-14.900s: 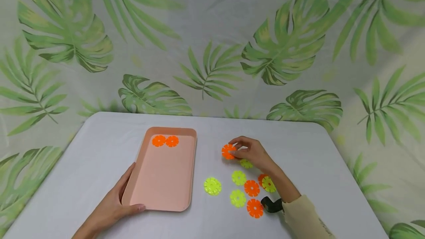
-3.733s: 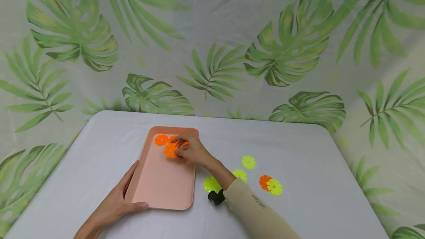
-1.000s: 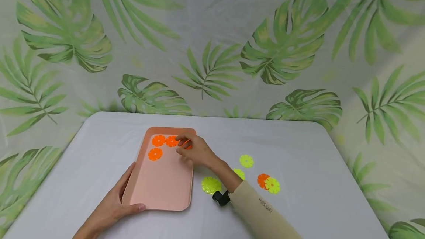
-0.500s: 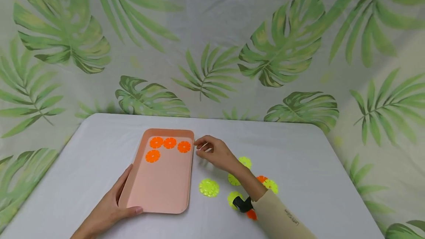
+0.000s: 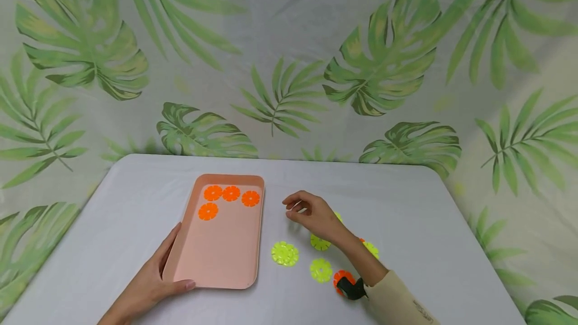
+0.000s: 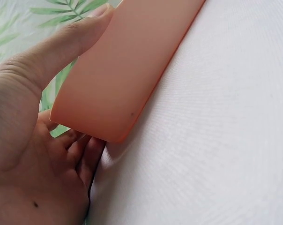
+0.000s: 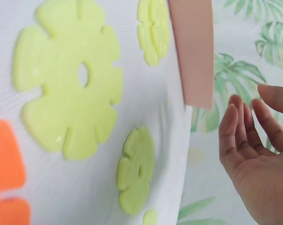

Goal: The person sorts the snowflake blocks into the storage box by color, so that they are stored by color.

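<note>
Free lane from right grip to tray, raised rim across its end.

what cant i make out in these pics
Head: much of the farther orange disc, behind the right forearm.
Head: part of the nearer orange disc, behind the black device.
Head: sleeve lettering, too small.
Left wrist: inside of the tray, behind its wall.
Right wrist: orange piece, cut by the left edge.

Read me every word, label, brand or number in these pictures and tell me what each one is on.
Dark lettering on the beige right sleeve: too small and slanted to read.
I see no text on the pink tray, the orange discs or the yellow-green discs.
</note>
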Demonstrator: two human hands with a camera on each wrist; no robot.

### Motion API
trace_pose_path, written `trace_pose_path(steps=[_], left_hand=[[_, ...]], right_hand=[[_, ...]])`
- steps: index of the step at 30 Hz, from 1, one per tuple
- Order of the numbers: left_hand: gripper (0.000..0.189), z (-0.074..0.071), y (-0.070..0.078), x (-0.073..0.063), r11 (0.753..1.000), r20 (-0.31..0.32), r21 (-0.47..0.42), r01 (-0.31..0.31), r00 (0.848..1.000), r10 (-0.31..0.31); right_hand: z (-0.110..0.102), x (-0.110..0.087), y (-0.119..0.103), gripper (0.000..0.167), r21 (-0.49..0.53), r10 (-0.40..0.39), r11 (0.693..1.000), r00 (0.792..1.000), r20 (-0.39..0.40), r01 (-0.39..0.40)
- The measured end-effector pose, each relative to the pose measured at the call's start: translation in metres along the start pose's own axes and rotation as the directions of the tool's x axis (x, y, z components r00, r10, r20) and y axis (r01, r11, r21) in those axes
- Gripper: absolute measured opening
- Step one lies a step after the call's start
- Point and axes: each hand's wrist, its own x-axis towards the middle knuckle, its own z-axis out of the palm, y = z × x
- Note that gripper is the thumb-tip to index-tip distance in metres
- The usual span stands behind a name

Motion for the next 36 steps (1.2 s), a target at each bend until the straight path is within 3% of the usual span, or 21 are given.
trace_pose_path(steps=[27, 36], left_hand=[[0.120, -0.001, -0.001, -0.001, 1.000, 0.000, -0.008, 0.012, 1.000, -0.012], [0.119, 0.000, 0.002, 0.000, 0.998, 0.013, -0.019, 0.053, 0.999, -0.052]], right_hand=[[-0.021, -0.044, 0.028, 0.024, -0.036, 0.043, 0.998, 0.999, 0.017, -0.042], [-0.026, -0.059, 0.036, 0.024, -0.032, 0.056, 0.998, 0.997, 0.060, -0.054]])
